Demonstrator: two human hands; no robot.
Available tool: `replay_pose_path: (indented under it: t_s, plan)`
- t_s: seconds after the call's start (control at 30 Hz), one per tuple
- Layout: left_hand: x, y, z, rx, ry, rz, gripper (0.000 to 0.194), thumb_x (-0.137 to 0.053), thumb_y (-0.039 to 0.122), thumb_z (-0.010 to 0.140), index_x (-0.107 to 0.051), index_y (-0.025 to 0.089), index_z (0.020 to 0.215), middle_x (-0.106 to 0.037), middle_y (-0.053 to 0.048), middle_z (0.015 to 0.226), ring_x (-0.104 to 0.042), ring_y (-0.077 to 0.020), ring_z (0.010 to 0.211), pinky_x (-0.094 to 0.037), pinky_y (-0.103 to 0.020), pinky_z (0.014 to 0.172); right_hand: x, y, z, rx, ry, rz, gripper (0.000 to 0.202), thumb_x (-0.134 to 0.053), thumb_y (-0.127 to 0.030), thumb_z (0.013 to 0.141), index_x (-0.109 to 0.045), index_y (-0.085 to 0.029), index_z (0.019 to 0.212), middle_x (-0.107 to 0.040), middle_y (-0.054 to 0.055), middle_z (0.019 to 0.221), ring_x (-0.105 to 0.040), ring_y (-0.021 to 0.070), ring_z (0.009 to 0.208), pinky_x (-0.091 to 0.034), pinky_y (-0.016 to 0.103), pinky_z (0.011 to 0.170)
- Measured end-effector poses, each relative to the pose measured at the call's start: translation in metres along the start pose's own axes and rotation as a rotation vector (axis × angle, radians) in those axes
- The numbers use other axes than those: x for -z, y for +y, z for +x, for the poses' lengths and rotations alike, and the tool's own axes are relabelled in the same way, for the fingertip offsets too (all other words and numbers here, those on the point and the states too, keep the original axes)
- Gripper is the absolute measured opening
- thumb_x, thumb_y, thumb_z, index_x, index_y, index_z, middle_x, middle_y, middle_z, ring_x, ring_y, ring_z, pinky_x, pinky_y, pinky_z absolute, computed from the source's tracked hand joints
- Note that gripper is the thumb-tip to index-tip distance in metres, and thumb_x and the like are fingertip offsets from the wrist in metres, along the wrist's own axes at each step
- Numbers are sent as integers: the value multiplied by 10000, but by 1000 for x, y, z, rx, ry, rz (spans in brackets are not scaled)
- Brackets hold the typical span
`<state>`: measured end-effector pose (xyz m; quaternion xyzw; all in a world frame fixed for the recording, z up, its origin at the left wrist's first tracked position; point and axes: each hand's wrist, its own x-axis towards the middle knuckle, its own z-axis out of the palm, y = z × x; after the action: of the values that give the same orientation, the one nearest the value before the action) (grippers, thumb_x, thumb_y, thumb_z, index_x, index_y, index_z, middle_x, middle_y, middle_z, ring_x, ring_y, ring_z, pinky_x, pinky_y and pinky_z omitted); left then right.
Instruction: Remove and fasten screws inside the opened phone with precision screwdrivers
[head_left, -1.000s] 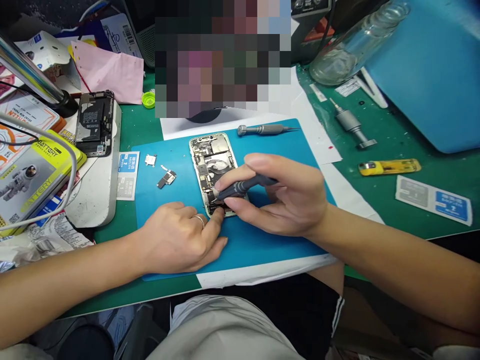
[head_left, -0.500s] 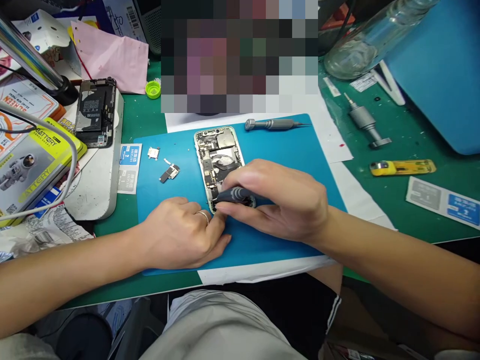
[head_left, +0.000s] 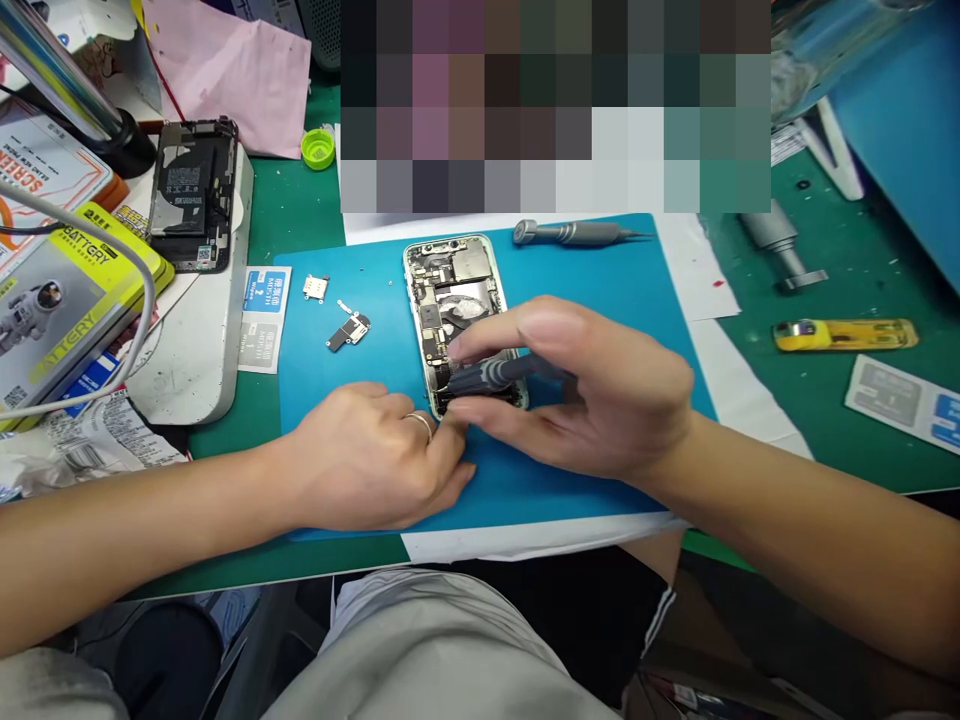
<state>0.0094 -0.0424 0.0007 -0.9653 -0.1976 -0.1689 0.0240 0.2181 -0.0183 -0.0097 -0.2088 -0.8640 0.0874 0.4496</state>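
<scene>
So the opened-up phone (head_left: 454, 300) is lying flat on the blue mat (head_left: 540, 490), innards facing up, right in front of the person, probably because that's the comfiest spot for both hands to get at it. The right hand (head_left: 577, 390) has its grip clamped on a dark ribbed tool (head_left: 487, 377), kinda like a screwdriver, held at a low slant over the phone's lower end. My guess is the pinch near the front is for fine control, but the tip's too hidden to tell what it touches. The left hand (head_left: 382, 460) is half curled, with a finger reaching the bottom edge of the phone, maybe to stop it sliding. Can't tell if that grip is pinching anything, since the fingertips are mostly covered. Left of the phone, a silver piece (head_left: 316, 288) and a black-and-metal piece (head_left: 351, 332) sit apart from each other, likely so tiny bits don't get lost. A grey screwdriver (head_left: 577, 233) lies past the phone's top end, presumably within easy reach, and a yellow cutter (head_left: 845, 335) is off on the green desk (head_left: 271, 205).
</scene>
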Motion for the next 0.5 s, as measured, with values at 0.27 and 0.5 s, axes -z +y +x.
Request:
replay_pose_path:
  t_s: [0.27, 0.5]
  plan:
    - [-1, 0, -1, -19, -13, -5, 339, -473, 311, 1023, -682, 52, 1086, -639, -7, 571, -628, -164, 509, -414, -291, 458, -6, -2, -7, -123, 127, 75, 760, -697, -99, 896, -389, -313, 1556, -771, 48, 1201, -786, 173, 836, -679, 233, 630]
    - [-1, 0, -1, -16, -15, 12, 333, -456, 316, 1029, -687, 78, 1053, -628, 9, 559, -617, -158, 502, -415, -301, 453, -1, 0, -6, -84, 70, 53, 810, -702, -84, 882, -348, -298, 1578, -773, 56, 1197, -781, 179, 828, -680, 268, 668]
